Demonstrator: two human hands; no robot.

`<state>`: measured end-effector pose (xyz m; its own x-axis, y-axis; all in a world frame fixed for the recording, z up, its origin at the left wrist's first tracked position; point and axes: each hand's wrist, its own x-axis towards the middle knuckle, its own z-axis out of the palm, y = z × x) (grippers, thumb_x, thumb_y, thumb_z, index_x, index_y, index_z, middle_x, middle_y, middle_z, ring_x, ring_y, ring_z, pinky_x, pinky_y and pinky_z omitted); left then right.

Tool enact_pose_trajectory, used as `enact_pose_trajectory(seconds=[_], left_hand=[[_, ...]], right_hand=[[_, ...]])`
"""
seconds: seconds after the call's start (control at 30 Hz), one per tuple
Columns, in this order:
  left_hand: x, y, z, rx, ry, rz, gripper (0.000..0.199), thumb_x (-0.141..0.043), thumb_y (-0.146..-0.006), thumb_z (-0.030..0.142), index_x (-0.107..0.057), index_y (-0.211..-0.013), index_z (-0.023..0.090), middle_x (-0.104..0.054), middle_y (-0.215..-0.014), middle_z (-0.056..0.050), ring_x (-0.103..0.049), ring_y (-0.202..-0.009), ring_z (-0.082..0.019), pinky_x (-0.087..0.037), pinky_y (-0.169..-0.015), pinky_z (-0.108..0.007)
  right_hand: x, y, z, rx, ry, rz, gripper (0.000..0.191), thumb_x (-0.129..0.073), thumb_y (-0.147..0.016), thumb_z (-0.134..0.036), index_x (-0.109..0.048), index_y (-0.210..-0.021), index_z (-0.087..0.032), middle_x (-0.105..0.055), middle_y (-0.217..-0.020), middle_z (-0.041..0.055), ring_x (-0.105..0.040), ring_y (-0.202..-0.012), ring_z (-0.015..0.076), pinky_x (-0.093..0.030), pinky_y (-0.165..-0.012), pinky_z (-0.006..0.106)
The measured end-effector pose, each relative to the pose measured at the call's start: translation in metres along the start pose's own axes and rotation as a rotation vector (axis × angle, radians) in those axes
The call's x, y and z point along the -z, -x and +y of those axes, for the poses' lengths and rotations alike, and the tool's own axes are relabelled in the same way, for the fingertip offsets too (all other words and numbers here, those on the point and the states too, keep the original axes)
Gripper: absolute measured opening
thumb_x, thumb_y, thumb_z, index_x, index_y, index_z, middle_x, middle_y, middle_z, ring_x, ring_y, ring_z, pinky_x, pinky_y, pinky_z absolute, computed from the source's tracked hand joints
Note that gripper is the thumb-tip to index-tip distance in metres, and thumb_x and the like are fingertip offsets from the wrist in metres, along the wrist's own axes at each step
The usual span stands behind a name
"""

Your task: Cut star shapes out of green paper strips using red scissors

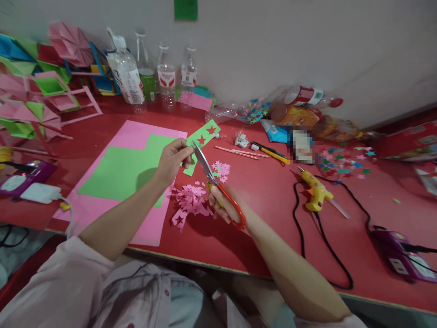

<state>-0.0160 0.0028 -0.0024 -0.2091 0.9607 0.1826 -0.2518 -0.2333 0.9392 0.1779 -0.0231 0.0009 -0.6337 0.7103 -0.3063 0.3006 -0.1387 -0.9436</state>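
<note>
My right hand [223, 204] grips orange-handled scissors [235, 210], whose blades point up and left toward my other hand. Between the pinched fingers of my left hand [175, 157] is something at the scissor tip, too small to make out. A green strip with star-shaped holes [202, 139] lies just behind the blades. Pink paper scraps [193, 200] are heaped below my left hand, and small pink stars [221, 170] lie right of the blades. Green paper [116, 171] rests on a larger pink sheet [128, 134] under my left forearm.
Plastic bottles [166, 75] stand along the wall, and others lie at the back right. Folded paper shapes [41, 91] fill the left. A yellow glue gun [317, 193] with a black cord lies right, near a purple power strip [398, 255]. Loose stars [344, 161] are scattered behind it.
</note>
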Motion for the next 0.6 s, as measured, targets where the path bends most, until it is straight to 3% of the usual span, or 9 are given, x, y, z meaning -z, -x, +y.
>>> enact_pose_trajectory(seconds=[0.6], left_hand=[[0.006, -0.003, 0.007, 0.054, 0.012, -0.055, 0.019, -0.060, -0.068, 0.020, -0.045, -0.058, 0.019, -0.048, -0.041, 0.007, -0.038, -0.034, -0.003, -0.030, -0.036, -0.017]], right_hand=[[0.013, 0.002, -0.004, -0.039, 0.115, -0.004, 0.051, -0.048, -0.081, -0.067, -0.047, -0.065, -0.019, -0.039, -0.040, -0.0084, -0.036, -0.030, 0.0048, -0.043, -0.040, 0.023]])
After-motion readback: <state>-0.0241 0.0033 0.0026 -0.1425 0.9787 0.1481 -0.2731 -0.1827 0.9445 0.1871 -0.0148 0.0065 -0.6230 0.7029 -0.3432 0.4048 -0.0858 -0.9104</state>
